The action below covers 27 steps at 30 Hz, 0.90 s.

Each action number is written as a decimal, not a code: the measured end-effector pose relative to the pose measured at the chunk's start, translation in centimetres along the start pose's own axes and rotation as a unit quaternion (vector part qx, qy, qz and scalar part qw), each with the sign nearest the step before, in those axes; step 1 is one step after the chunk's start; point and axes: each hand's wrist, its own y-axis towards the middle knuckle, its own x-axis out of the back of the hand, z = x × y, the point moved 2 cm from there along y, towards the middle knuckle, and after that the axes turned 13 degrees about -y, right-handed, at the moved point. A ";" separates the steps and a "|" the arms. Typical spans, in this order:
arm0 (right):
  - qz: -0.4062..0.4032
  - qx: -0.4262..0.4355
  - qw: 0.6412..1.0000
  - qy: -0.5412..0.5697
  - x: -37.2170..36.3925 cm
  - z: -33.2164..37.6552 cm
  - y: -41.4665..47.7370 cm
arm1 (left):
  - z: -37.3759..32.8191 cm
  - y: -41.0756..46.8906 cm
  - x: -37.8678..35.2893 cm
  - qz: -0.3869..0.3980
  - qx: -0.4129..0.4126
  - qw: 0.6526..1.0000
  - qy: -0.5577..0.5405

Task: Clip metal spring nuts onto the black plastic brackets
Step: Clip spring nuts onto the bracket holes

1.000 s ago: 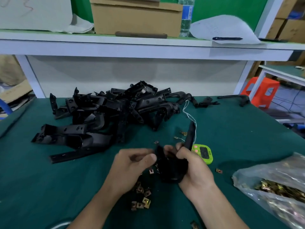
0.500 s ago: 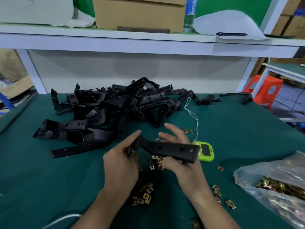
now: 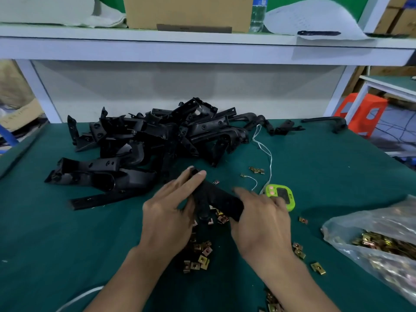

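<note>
Some nuts [image 3: 273, 306] lie at the tabletop's [image 3: 56, 255] near edge. More of them are scattered just beyond that, under and between the two wrists. A clear bag [image 3: 371, 248] at the right edge holds the rest of them.

Above the scatter, both hands hold one bracket [image 3: 217, 197] clear of the cloth, about mid-table. The left hand [image 3: 166, 215] grips its far-left end, fingers laid nearly straight along the top, thumb mostly hidden. The right hand [image 3: 262, 221], blurred, is wrapped round the near-right end.

The step looks like turning the bracket to find a mounting tab. To do it well, the left hand should steady the bracket so the tab's edge faces the right hand. The right hand should then pick one nut and slide its open side squarely over the edge until hole meets hole.

The bracket is matte black, long and flat-topped, with a stub hanging beneath. No nut shows on it, though blur hides detail.

Just right of it sits a green timer [image 3: 280, 197]. Further back, towards the far-left corner, is a pile [image 3: 139, 145] of brackets.
</note>
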 end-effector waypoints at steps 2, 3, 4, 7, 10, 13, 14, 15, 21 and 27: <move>0.005 -0.035 0.999 0.024 0.0 0.0 0.2 | -0.5 -0.3 -0.8 0.061 0.011 0.998 -0.008; 0.004 -0.057 0.998 0.032 -0.1 -0.3 0.5 | -0.6 -0.3 -1.1 0.090 0.046 0.995 0.008; -0.006 -0.082 0.996 0.037 0.0 -0.7 0.8 | -0.5 -0.3 -1.3 0.119 0.089 0.988 0.040; -0.030 -0.144 0.987 0.070 -0.5 -2.8 1.6 | 0.8 0.0 -1.3 0.205 0.185 0.950 0.144; -0.016 -0.170 0.978 0.117 -1.6 -3.9 1.9 | 2.1 0.2 -1.2 0.304 0.258 0.911 0.108; -0.016 -0.177 0.975 0.130 -2.3 -4.2 2.2 | 2.9 -0.1 -1.3 0.325 0.262 0.906 0.078; -0.014 -0.180 0.974 0.136 -2.3 -4.3 2.3 | 3.2 -0.2 -1.3 0.315 0.258 0.911 0.071; -0.010 -0.183 0.973 0.143 -2.4 -4.4 2.4 | 3.4 -0.3 -1.4 0.302 0.253 0.917 0.068; -0.007 -0.174 0.970 0.170 -1.9 -4.4 2.4 | 2.9 -0.5 -1.1 0.160 0.247 0.949 0.113; 0.076 -0.095 0.985 0.124 -0.9 -4.9 2.5 | 2.4 -0.4 -1.3 0.126 0.240 0.954 0.129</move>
